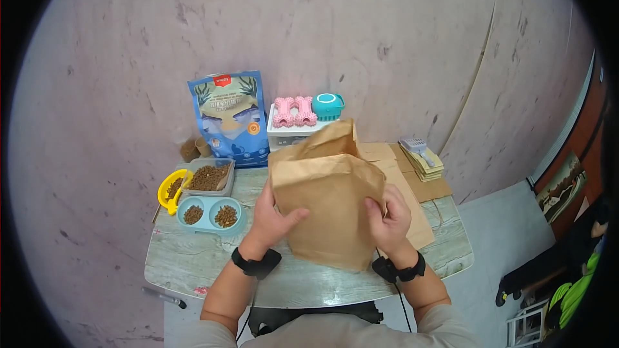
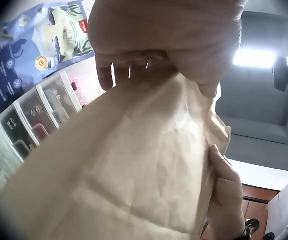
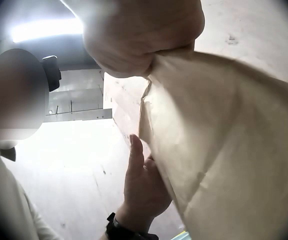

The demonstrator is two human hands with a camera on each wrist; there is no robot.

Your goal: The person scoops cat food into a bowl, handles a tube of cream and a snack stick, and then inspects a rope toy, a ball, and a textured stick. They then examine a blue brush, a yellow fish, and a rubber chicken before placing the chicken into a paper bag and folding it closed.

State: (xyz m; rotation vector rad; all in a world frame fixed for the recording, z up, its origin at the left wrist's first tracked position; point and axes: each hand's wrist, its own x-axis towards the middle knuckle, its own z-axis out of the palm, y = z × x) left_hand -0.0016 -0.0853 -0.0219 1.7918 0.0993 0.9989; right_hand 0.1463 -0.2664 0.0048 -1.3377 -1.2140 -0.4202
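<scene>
A brown paper bag (image 1: 329,212) stands upright over the table's front half, its crumpled mouth gaping toward the top. On its left side the left hand (image 1: 271,222) holds it, thumb across the front face and fingers going behind. Opposite, the right hand (image 1: 392,219) grips the bag's right edge with a bent thumb at the front. In the left wrist view, the bag (image 2: 134,165) shows creases along its face, and the right hand (image 2: 225,187) is at its far edge. The bag's inside is mostly hidden.
Left on the table (image 1: 296,290) are a light-blue double bowl (image 1: 209,224), a yellow bowl (image 1: 164,203) and a plastic tub (image 1: 229,183), all with kibble. Behind stand a blue pet-food bag (image 1: 232,122) and pink bone-shaped toys (image 1: 284,113). A scoop (image 1: 419,147) lies right on stacked paper.
</scene>
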